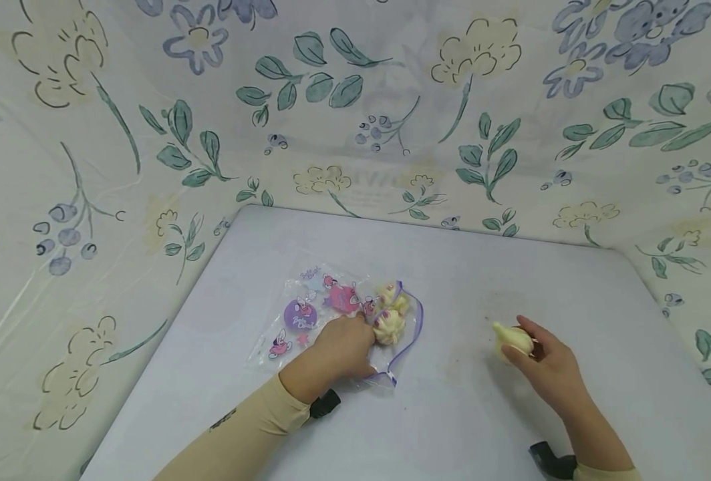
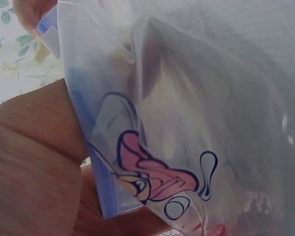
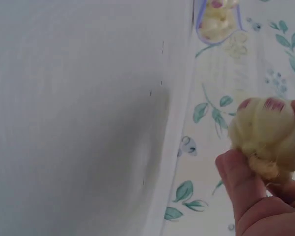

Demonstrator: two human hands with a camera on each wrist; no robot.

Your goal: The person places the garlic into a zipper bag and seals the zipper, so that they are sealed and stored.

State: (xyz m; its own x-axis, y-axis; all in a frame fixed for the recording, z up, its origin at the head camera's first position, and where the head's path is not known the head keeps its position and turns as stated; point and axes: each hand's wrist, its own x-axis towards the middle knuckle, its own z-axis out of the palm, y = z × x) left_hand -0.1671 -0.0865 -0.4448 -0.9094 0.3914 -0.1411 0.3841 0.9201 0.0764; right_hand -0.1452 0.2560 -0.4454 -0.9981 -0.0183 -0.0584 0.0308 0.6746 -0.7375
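A clear zip bag (image 1: 322,337) printed with pink and purple cartoon pictures lies flat on the table, its purple-edged mouth facing right. Pale garlic bulbs (image 1: 389,326) with pinkish marks sit just inside that mouth. My left hand (image 1: 340,344) grips the bag near its opening, fingers bent beside the bulbs; up close, the bag's blue-violet zip strip (image 2: 96,162) crosses the hand. To the right, my right hand (image 1: 544,361) holds another garlic bulb (image 3: 268,132) between thumb and fingers, its root end turned toward the wrist camera and its stem pointing left in the head view.
The white table (image 1: 452,414) has rounded far corners. A floral plastic sheet (image 1: 391,133) rises behind it and along the sides. Dark wrist mounts (image 1: 550,461) show by both forearms. A few small specks dot the tabletop between the hands.
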